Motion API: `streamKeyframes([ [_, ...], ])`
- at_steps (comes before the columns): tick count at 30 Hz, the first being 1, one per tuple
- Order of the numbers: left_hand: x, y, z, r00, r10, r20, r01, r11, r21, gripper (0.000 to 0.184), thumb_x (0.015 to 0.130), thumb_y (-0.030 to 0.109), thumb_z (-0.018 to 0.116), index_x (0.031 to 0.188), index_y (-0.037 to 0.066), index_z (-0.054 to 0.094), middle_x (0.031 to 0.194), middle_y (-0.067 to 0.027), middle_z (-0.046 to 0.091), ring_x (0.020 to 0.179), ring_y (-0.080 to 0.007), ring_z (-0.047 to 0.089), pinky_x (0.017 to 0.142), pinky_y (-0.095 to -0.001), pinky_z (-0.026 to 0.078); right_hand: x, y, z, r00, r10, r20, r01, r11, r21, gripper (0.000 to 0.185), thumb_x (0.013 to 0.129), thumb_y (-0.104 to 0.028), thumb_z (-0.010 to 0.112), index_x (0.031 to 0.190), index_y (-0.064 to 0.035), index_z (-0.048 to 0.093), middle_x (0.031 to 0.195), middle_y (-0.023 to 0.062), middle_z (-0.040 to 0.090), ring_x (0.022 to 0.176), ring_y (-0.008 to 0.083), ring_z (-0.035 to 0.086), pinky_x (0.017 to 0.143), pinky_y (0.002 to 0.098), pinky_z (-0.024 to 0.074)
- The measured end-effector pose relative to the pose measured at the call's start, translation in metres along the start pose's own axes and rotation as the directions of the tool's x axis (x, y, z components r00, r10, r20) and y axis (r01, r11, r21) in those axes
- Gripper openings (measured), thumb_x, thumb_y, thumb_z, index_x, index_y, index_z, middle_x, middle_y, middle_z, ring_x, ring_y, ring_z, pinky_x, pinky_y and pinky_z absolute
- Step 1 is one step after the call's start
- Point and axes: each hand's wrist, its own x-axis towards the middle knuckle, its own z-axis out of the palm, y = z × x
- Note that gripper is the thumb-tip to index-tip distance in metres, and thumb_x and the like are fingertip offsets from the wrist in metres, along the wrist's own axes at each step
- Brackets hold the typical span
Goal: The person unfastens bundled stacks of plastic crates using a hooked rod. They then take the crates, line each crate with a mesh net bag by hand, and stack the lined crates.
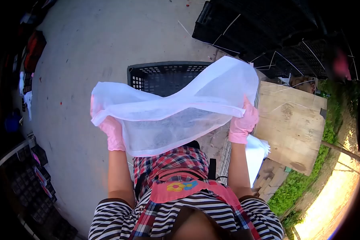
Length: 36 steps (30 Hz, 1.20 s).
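A thin, see-through white sheet (pixel 160 132) is stretched across in front of me, with a folded or doubled edge running along its middle. My left hand (pixel 110 130), in a pink glove, grips its left end; part of the fingers lies behind the material. At the right end, my right hand (pixel 245 122), also pink-gloved, is closed on the same sheet, fingers partly covered by it. Beyond and below the sheet stands a black plastic crate (pixel 158 78) with slotted walls. The sheet hides its near side, and I cannot tell whether they touch.
To the right lie a plywood board (pixel 290 124) and a stack of white sheets (pixel 257 154). Black crates tied with white straps (pixel 252 32) stand at the upper right. More dark crates (pixel 28 188) line the left side of the concrete floor (pixel 78 60).
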Motion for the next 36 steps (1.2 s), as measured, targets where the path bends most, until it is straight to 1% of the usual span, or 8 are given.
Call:
streamKeyframes([
  [6, -0.069, -0.224, 0.008, 0.567, -0.661, 0.491, 0.173, 0.678, 0.714, 0.047, 0.083, 0.004, 0.048, 0.130, 0.003, 0.047, 0.124, -0.0118, 0.053, 0.113, -0.0229, 0.050, 0.097, -0.0298, 0.038, -0.129, -0.024, 0.183, 0.669, -0.381, 0.638, 0.210, 0.920, 0.330, 0.041, 0.089, -0.028, 0.055, 0.125, -0.0081, 0.054, 0.125, 0.0136, 0.055, 0.117, 0.0298, 0.051, 0.095, 0.0370, 0.0400],
  [8, -0.042, -0.216, 0.000, 0.624, -0.628, 0.465, 0.146, 0.678, 0.720, 0.046, 0.083, -0.002, 0.048, 0.129, 0.005, 0.051, 0.120, -0.0063, 0.056, 0.106, -0.0174, 0.053, 0.093, -0.0270, 0.042, -0.076, -0.014, 0.164, 0.308, -0.062, 0.949, -0.800, 0.524, 0.293, 0.048, 0.088, -0.035, 0.058, 0.126, -0.0060, 0.052, 0.125, 0.0131, 0.056, 0.116, 0.0264, 0.051, 0.093, 0.0351, 0.0409],
  [18, 0.119, -0.150, -0.044, 0.850, -0.504, 0.151, 0.373, 0.780, 0.503, 0.044, 0.083, 0.000, 0.053, 0.126, 0.009, 0.050, 0.120, -0.0069, 0.057, 0.108, -0.0218, 0.055, 0.093, -0.0348, 0.044, 0.083, 0.113, 0.171, 0.737, 0.328, 0.591, -0.665, 0.506, 0.549, 0.021, 0.089, -0.008, 0.058, 0.109, -0.0017, 0.061, 0.102, 0.0049, 0.062, 0.092, 0.0089, 0.056, 0.080, 0.0238, 0.0454],
  [23, 0.030, -0.240, -0.015, 0.410, -0.793, 0.450, 0.804, 0.548, 0.232, 0.033, 0.088, 0.010, 0.055, 0.120, 0.005, 0.050, 0.117, -0.0071, 0.056, 0.105, -0.0238, 0.054, 0.093, -0.0376, 0.043, 0.038, 0.076, 0.167, 0.698, 0.100, 0.709, -0.700, 0.309, 0.644, 0.031, 0.090, -0.012, 0.059, 0.119, -0.0014, 0.055, 0.110, 0.0062, 0.061, 0.097, 0.0129, 0.058, 0.081, 0.0267, 0.0468],
  [26, 0.008, -0.256, -0.004, 0.386, -0.806, 0.448, -0.222, 0.391, 0.893, 0.035, 0.084, 0.010, 0.060, 0.119, 0.008, 0.055, 0.117, -0.0150, 0.053, 0.101, -0.0270, 0.054, 0.089, -0.0338, 0.045, 0.036, 0.083, 0.166, 0.142, -0.198, 0.970, -0.385, 0.892, 0.238, 0.033, 0.088, -0.014, 0.062, 0.118, -0.0018, 0.056, 0.107, 0.0060, 0.062, 0.095, 0.0118, 0.058, 0.077, 0.0245, 0.0473],
  [28, 0.039, -0.205, -0.007, 0.503, -0.580, 0.641, -0.615, 0.280, 0.737, 0.039, 0.079, 0.002, 0.060, 0.117, 0.011, 0.059, 0.112, -0.0130, 0.049, 0.090, -0.0293, 0.053, 0.083, -0.0342, 0.046, 0.065, 0.083, 0.147, 0.654, 0.250, 0.714, -0.751, 0.323, 0.576, 0.032, 0.084, -0.017, 0.068, 0.112, -0.0025, 0.060, 0.099, 0.0042, 0.064, 0.090, 0.0085, 0.057, 0.074, 0.0224, 0.0467],
  [31, 0.075, -0.192, -0.042, 0.578, -0.765, 0.285, 0.617, 0.638, 0.460, 0.031, 0.085, 0.003, 0.060, 0.115, 0.009, 0.061, 0.107, -0.0040, 0.058, 0.099, -0.0163, 0.057, 0.088, -0.0288, 0.046, 0.073, 0.079, 0.152, 0.317, 0.179, 0.931, -0.903, 0.356, 0.239, 0.030, 0.082, -0.016, 0.071, 0.108, -0.0031, 0.062, 0.092, 0.0020, 0.065, 0.084, 0.0071, 0.057, 0.071, 0.0219, 0.0465],
  [36, 0.131, -0.167, -0.073, 0.530, -0.798, 0.287, 0.771, 0.594, 0.229, 0.019, 0.088, 0.005, 0.056, 0.106, 0.006, 0.059, 0.100, -0.0020, 0.062, 0.095, -0.0128, 0.059, 0.084, -0.0273, 0.048, 0.123, 0.074, 0.151, 0.394, 0.346, 0.852, -0.809, 0.570, 0.143, 0.016, 0.080, -0.009, 0.071, 0.089, -0.0051, 0.059, 0.081, -0.0004, 0.060, 0.071, 0.0090, 0.056, 0.065, 0.0238, 0.0471],
])
